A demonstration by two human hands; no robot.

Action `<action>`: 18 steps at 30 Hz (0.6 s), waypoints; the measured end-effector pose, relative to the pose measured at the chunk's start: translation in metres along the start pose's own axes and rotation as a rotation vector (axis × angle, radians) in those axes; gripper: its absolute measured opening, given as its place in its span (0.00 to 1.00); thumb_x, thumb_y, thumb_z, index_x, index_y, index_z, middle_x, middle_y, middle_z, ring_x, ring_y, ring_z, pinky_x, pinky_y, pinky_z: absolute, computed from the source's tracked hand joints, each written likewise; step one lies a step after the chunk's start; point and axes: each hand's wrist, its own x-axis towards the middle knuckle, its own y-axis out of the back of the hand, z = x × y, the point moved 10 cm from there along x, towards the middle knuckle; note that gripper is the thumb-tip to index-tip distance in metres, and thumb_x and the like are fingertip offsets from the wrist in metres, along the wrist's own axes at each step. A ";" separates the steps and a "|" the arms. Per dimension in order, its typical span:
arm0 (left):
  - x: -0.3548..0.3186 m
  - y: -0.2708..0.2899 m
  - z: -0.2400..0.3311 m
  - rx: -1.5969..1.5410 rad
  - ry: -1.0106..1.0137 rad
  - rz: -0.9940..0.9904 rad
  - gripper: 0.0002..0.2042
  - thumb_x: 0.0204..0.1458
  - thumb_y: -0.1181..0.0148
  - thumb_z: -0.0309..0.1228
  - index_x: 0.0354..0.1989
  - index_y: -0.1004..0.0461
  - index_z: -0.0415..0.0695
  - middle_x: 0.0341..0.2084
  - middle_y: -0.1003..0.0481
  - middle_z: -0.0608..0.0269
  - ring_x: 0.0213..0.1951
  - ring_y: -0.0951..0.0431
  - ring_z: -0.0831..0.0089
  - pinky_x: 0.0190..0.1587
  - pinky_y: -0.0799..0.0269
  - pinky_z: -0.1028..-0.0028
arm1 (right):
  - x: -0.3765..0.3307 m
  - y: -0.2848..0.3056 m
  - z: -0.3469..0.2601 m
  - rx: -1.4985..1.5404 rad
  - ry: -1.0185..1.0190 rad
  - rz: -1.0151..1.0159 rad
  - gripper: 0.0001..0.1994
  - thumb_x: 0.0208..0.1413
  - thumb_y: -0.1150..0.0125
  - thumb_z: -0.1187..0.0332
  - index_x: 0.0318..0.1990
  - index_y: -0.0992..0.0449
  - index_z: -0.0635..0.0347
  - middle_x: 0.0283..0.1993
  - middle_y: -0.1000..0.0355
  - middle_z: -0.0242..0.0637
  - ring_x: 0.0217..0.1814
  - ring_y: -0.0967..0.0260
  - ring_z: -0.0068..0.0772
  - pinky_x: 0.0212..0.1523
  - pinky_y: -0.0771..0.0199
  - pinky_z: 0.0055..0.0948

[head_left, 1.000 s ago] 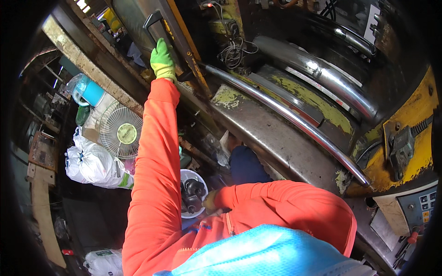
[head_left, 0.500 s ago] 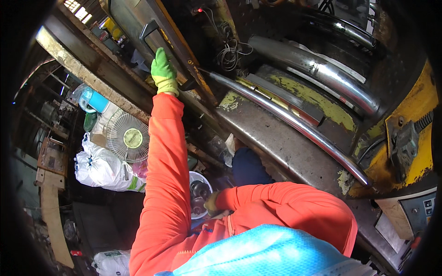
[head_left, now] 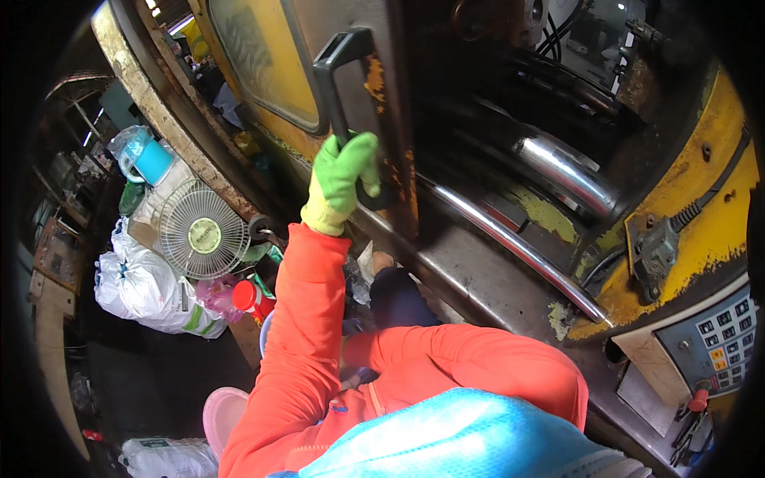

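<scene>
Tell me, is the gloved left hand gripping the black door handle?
Yes, the left hand in its green glove is wrapped around the lower part of the black door handle on the yellow machine door.

the left arm, in an orange sleeve, reaches straight up and away from the body. the left hand [head_left: 343, 179] wears a green and yellow glove, and its fingers curl tight around the low end of the black door handle [head_left: 344, 88]. the right arm bends across below the handle, elbow out to the right. the right hand is hidden.
</scene>
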 end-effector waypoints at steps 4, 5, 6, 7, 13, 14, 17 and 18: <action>-0.045 -0.060 -0.020 -0.171 0.252 -0.224 0.07 0.56 0.43 0.31 0.32 0.30 0.39 0.15 0.30 0.63 0.17 0.29 0.72 0.24 0.31 0.74 | -0.028 0.009 0.012 0.058 -0.047 0.072 0.17 0.50 0.39 0.57 0.44 0.19 0.54 0.45 0.23 0.41 0.47 0.26 0.43 0.47 0.27 0.37; -0.055 -0.069 -0.023 -0.187 0.265 -0.199 0.07 0.56 0.42 0.31 0.31 0.29 0.40 0.15 0.30 0.63 0.17 0.29 0.73 0.23 0.31 0.75 | -0.037 0.012 0.017 0.079 -0.061 0.096 0.17 0.50 0.39 0.57 0.44 0.19 0.54 0.45 0.23 0.41 0.47 0.26 0.42 0.47 0.27 0.37; -0.062 -0.082 -0.023 -0.206 0.272 -0.227 0.08 0.57 0.42 0.31 0.31 0.29 0.40 0.15 0.30 0.64 0.17 0.29 0.74 0.23 0.32 0.75 | -0.048 0.016 0.023 0.095 -0.080 0.128 0.17 0.50 0.39 0.57 0.44 0.19 0.54 0.45 0.23 0.41 0.47 0.26 0.42 0.47 0.27 0.37; -0.070 -0.094 -0.024 -0.221 0.287 -0.251 0.08 0.57 0.41 0.32 0.31 0.29 0.41 0.15 0.29 0.64 0.17 0.29 0.75 0.22 0.32 0.76 | -0.059 0.020 0.030 0.117 -0.104 0.163 0.16 0.50 0.39 0.57 0.44 0.19 0.54 0.45 0.23 0.41 0.47 0.26 0.42 0.47 0.27 0.37; -0.116 -0.169 -0.025 -0.347 0.352 -0.450 0.08 0.57 0.40 0.32 0.32 0.28 0.40 0.16 0.27 0.64 0.19 0.26 0.76 0.23 0.31 0.77 | -0.163 0.044 0.091 0.268 -0.301 0.451 0.16 0.50 0.39 0.58 0.43 0.19 0.54 0.44 0.23 0.40 0.47 0.26 0.41 0.47 0.28 0.36; -0.123 -0.179 -0.025 -0.373 0.363 -0.460 0.08 0.57 0.40 0.32 0.32 0.27 0.40 0.17 0.27 0.63 0.20 0.26 0.76 0.24 0.31 0.77 | -0.184 0.047 0.101 0.290 -0.339 0.503 0.16 0.50 0.39 0.58 0.43 0.19 0.54 0.44 0.23 0.40 0.47 0.26 0.41 0.47 0.28 0.36; -0.140 -0.209 -0.021 -0.329 0.324 -0.529 0.08 0.56 0.39 0.32 0.33 0.26 0.39 0.20 0.24 0.63 0.22 0.24 0.77 0.27 0.30 0.77 | -0.253 0.053 0.128 0.350 -0.460 0.665 0.16 0.50 0.39 0.58 0.43 0.19 0.54 0.44 0.23 0.40 0.46 0.26 0.41 0.47 0.28 0.36; -0.145 -0.217 -0.022 -0.293 0.325 -0.543 0.08 0.56 0.38 0.32 0.34 0.25 0.38 0.21 0.23 0.63 0.24 0.24 0.78 0.28 0.30 0.77 | -0.278 0.053 0.136 0.366 -0.505 0.719 0.16 0.50 0.39 0.58 0.43 0.19 0.55 0.44 0.23 0.40 0.46 0.26 0.41 0.47 0.28 0.36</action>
